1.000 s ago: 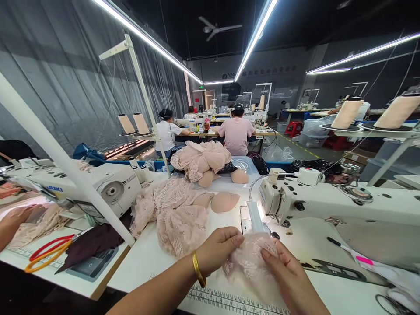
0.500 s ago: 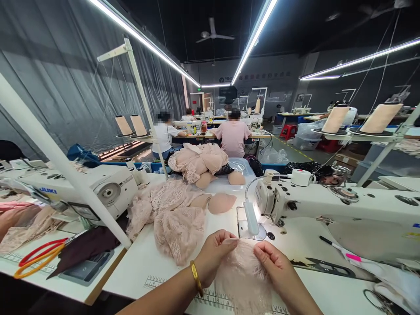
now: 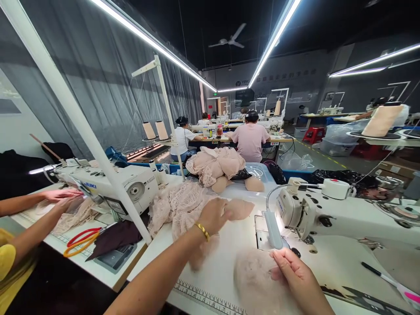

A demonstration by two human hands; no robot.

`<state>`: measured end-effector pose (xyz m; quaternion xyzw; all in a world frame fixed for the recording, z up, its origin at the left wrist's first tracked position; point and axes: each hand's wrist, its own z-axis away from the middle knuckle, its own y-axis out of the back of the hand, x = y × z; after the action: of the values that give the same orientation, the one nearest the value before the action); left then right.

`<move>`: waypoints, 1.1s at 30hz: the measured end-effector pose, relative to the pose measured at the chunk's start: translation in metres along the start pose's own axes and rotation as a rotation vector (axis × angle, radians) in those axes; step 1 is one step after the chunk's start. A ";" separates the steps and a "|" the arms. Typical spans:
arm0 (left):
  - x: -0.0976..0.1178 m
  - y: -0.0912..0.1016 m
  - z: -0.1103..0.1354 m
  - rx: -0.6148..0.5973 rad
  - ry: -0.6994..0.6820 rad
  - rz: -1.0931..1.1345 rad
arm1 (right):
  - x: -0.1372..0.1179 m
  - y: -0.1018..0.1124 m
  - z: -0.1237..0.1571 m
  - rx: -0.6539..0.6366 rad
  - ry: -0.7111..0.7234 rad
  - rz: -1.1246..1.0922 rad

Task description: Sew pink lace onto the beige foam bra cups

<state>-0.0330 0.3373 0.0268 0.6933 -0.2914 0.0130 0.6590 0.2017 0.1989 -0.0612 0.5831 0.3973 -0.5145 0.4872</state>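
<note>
My left hand is stretched forward over the white table, its fingers closed on a beige bra cup beside the pile of pink lace. A gold bangle sits on that wrist. Nearer to me, my right hand pinches the edge of a small pink lace piece lying flat on the table. The white sewing machine stands just right of both hands, with its lamp lit.
A second sewing machine is at left, where another person's hands work on fabric, with red and orange scissors near them. More lace and cups are heaped in a clear bin. Scissors lie at right. Two seated people work farther back.
My left hand let go of the small lace piece and reached forward to the bra cup. The right hand kept the lace, which now lies flat. The view shifted left.
</note>
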 end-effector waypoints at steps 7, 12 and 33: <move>-0.038 -0.013 -0.044 -0.035 0.078 -0.273 | -0.003 0.001 -0.001 -0.002 -0.018 0.008; -0.042 -0.013 -0.048 0.019 0.078 -0.283 | -0.002 0.001 -0.002 -0.051 -0.044 -0.084; 0.055 -0.010 0.037 -0.295 -0.353 0.143 | -0.026 0.011 0.013 -0.182 0.018 -0.100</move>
<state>0.0038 0.2814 0.0350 0.5586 -0.4492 -0.1046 0.6894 0.2055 0.1852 -0.0335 0.5205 0.4751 -0.4948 0.5084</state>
